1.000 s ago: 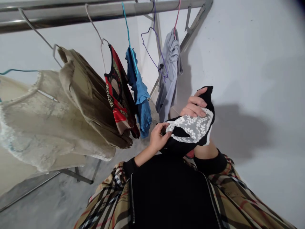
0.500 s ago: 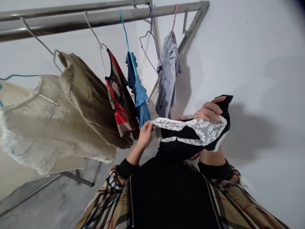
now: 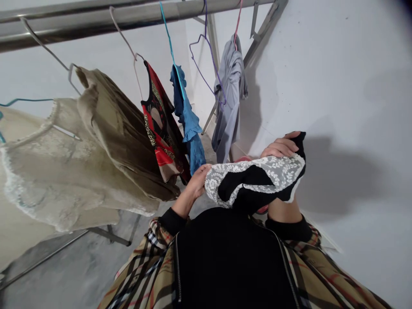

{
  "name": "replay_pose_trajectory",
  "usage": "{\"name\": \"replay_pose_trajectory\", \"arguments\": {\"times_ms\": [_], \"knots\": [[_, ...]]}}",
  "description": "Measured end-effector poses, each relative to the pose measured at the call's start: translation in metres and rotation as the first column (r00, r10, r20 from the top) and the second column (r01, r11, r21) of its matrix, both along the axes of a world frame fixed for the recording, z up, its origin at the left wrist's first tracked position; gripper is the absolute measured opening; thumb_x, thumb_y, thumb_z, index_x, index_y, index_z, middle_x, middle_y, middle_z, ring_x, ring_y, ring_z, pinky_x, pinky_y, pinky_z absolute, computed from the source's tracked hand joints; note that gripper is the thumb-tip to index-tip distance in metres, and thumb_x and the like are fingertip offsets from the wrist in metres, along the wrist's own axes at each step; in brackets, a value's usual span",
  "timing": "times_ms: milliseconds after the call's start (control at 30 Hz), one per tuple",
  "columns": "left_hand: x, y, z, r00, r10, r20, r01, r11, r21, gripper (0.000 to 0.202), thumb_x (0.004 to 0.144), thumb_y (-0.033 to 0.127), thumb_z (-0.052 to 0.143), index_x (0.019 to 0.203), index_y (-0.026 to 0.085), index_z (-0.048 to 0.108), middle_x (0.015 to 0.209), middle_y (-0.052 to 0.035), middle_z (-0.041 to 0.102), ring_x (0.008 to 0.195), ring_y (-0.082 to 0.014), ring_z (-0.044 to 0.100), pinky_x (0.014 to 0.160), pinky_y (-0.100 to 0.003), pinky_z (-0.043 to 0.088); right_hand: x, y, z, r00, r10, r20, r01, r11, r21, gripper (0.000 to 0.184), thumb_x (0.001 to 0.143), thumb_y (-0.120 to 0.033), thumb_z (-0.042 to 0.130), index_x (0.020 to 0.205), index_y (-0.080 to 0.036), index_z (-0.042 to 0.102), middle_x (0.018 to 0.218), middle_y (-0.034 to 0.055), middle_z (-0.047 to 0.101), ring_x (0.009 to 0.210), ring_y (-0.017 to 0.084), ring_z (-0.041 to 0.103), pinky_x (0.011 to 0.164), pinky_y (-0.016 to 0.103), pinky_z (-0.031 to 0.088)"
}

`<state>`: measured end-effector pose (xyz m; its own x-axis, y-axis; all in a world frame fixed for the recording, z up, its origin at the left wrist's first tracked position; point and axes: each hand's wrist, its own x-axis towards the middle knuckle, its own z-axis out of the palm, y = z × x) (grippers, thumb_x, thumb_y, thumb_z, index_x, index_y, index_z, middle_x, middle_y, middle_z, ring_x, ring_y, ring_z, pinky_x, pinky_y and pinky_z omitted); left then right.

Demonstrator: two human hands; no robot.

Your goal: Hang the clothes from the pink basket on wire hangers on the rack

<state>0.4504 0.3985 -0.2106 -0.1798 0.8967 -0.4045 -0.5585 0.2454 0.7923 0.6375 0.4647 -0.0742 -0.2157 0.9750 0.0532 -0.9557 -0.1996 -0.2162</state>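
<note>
A steel clothes rail (image 3: 96,17) before a white wall (image 3: 337,86), wire hangers (image 3: 122,34) in a row, a cream lace top (image 3: 48,167), an olive velvet garment (image 3: 122,137), a red-and-black patterned top (image 3: 159,128), a blue ruffled blouse (image 3: 191,137), a grey shirt (image 3: 229,98), grey concrete floor (image 3: 80,266) below

Laundry drying corner, steel rack (image 3: 96,17) with wire hangers (image 3: 211,56), clothes (image 3: 119,133) hanging in a row, bare plastered walls (image 3: 337,86), concrete floor (image 3: 80,266)

Near centre: black garment (image 3: 247,184), white floral lace | near: tan plaid jacket (image 3: 151,274), black-red-white check; plain black vest (image 3: 228,262) | far left: cream top (image 3: 54,171); olive-brown top (image 3: 119,133) | far centre: red-black printed top (image 3: 157,116), leopard-print trim; blue top (image 3: 189,141) | far right: grey top (image 3: 229,98) | hangers: teal hanger (image 3: 167,34); purple hanger (image 3: 201,56); pink hanger (image 3: 237,21)
</note>
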Motion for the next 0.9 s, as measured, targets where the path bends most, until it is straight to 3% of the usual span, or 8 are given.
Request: {"name": "replay_pose_trajectory", "arguments": {"times_ms": [67,167,300,500,700,767,833,900], "knots": [[0.009,-0.004,-0.011,0.997,0.027,-0.078,-0.029,0.999,-0.021,0.049,0.067,0.037,0.079,0.106,0.018,0.055,0.093,-0.0033,0.060,0.076,-0.0118,0.058,0.074,-0.027,0.048,-0.001,-0.002,-0.003,0.853,0.149,-0.501,-0.140,0.989,0.056,0.034,0.094,-0.022,0.038,0.115,-0.040,0.057,0.064,-0.0026,0.059,0.051,0.016,0.059,0.050,0.030,0.054],[0.025,-0.013,-0.022,0.952,0.078,-0.297,-0.070,0.997,0.037,0.046,0.074,0.037,0.073,0.111,0.019,0.055,0.105,-0.0045,0.057,0.084,-0.0108,0.056,0.075,-0.023,0.045,-0.001,0.000,-0.008,0.738,0.281,-0.613,-0.250,0.958,0.137,0.035,0.094,-0.026,0.037,0.117,-0.043,0.057,0.065,0.0000,0.058,0.055,0.020,0.058,0.055,0.037,0.054],[0.042,-0.025,-0.024,0.924,0.059,-0.378,-0.028,0.996,0.088,0.033,0.078,0.044,0.068,0.093,0.017,0.058,0.085,-0.0001,0.057,0.074,-0.0101,0.051,0.070,-0.022,0.042,0.000,0.008,-0.017,0.670,0.365,-0.647,-0.292,0.930,0.223,0.035,0.092,-0.029,0.037,0.114,-0.046,0.059,0.068,0.0006,0.060,0.059,0.022,0.058,0.058,0.039,0.052],[0.047,-0.030,-0.030,0.890,-0.086,-0.448,0.147,0.984,0.102,0.032,0.063,0.036,0.082,0.080,0.017,0.062,0.074,0.0022,0.059,0.071,-0.0112,0.052,0.069,-0.023,0.041,0.001,0.016,-0.026,0.684,0.423,-0.594,-0.326,0.906,0.270,0.031,0.093,-0.030,0.038,0.109,-0.044,0.060,0.069,0.0005,0.060,0.060,0.022,0.058,0.062,0.041,0.053],[0.028,-0.019,-0.022,0.957,0.014,-0.288,0.013,0.996,0.091,0.039,0.076,0.052,0.067,0.093,0.017,0.062,0.088,-0.0038,0.068,0.080,-0.0149,0.062,0.078,-0.028,0.048,0.000,0.012,-0.019,0.790,0.294,-0.538,-0.213,0.954,0.209,0.033,0.094,-0.026,0.035,0.113,-0.043,0.057,0.067,-0.0017,0.061,0.058,0.018,0.061,0.057,0.033,0.055],[0.016,-0.017,-0.007,0.984,0.075,-0.161,-0.061,0.994,0.091,0.045,0.073,0.051,0.071,0.102,0.017,0.062,0.097,-0.0064,0.070,0.088,-0.0177,0.065,0.082,-0.031,0.050,0.003,0.012,-0.021,0.875,0.199,-0.441,-0.133,0.975,0.177,0.029,0.094,-0.025,0.037,0.111,-0.039,0.056,0.067,-0.0039,0.061,0.057,0.013,0.061,0.057,0.026,0.055],[0.002,-0.020,0.014,0.995,0.097,-0.020,-0.095,0.993,0.071,0.047,0.069,0.046,0.077,0.104,0.017,0.064,0.098,-0.0082,0.072,0.088,-0.0202,0.067,0.082,-0.033,0.052,0.008,0.012,-0.026,0.996,0.057,-0.072,-0.044,0.984,0.172,0.022,0.094,-0.032,0.038,0.102,-0.037,0.058,0.065,-0.0049,0.058,0.054,0.011,0.058,0.056,0.022,0.052],[-0.011,-0.028,0.038,0.998,0.052,0.046,-0.054,0.997,0.052,0.043,0.068,0.043,0.079,0.099,0.016,0.068,0.094,-0.0086,0.073,0.083,-0.0205,0.068,0.079,-0.033,0.053,0.016,0.010,-0.035,0.848,-0.097,0.522,-0.040,0.968,0.246,0.028,0.093,-0.047,0.035,0.091,-0.037,0.061,0.064,-0.0034,0.055,0.053,0.013,0.055,0.055,0.027,0.051]]}}
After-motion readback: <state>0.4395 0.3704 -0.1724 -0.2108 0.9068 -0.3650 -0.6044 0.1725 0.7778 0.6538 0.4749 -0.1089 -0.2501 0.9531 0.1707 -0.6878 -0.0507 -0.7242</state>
